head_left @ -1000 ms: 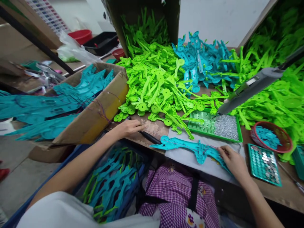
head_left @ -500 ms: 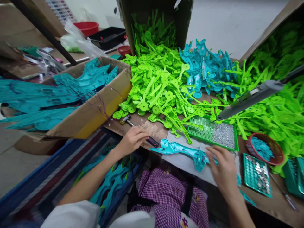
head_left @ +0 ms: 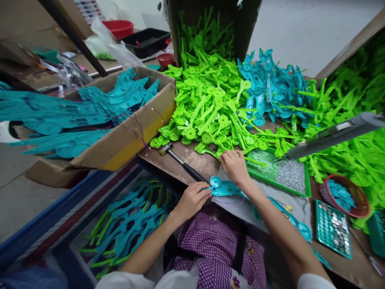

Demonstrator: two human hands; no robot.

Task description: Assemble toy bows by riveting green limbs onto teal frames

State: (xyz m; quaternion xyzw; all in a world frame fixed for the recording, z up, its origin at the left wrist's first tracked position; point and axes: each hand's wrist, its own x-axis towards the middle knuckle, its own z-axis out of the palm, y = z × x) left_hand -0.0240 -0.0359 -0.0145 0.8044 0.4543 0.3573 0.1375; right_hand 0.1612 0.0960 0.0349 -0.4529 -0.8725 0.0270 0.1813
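Left hand (head_left: pixel 194 197) is pinching the left end of the turquoise part (head_left: pixel 227 188), which is lying across the grey cloth (head_left: pixel 266 192) at the near table edge. Right hand (head_left: pixel 234 166) is reaching over the part to the near edge of the green pile (head_left: pixel 210 104); fingers are curling, can't tell if they're gripping anything. Hammer (head_left: pixel 186 163) is lying left of the cloth, green tray (head_left: pixel 278 170) is sitting right of the right hand, holding small silvery pieces (head_left: pixel 291 175).

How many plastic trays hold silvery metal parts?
2: the bright green rectangular tray and, nearer the right edge, the teal rectangular one. The dark teal plastic bin farther right may hide more.
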